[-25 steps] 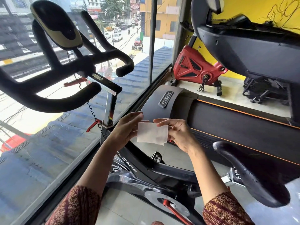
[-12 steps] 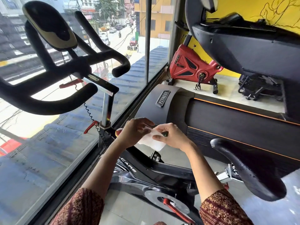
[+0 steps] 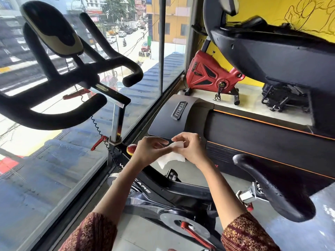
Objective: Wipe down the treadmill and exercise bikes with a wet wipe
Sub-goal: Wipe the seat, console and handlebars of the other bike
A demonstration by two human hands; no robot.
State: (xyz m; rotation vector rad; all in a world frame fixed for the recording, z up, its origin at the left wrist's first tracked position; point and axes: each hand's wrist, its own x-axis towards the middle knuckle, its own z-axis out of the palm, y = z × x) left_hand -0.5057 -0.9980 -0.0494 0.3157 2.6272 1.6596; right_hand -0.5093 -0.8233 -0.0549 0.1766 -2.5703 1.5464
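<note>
Floor-to-ceiling glass flanks a black exercise bike (image 3: 181, 192). Over its frame, the left hand (image 3: 150, 150) and right hand (image 3: 191, 149) each have a pinching grip on a crumpled white wet wipe (image 3: 170, 158), near the black treadmill (image 3: 253, 136).

Head view, looking forward and down, hands (image 3: 170, 151) close

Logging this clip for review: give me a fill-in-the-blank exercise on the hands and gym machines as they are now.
The left hand and right hand hold a wipe whose colour is ____.
The badge on the treadmill reads ____.
The small exercise bike by the yellow wall is ____.
The black saddle lies on the person's ____ side.
Missing words: white; FITNESS; red; right.
</note>
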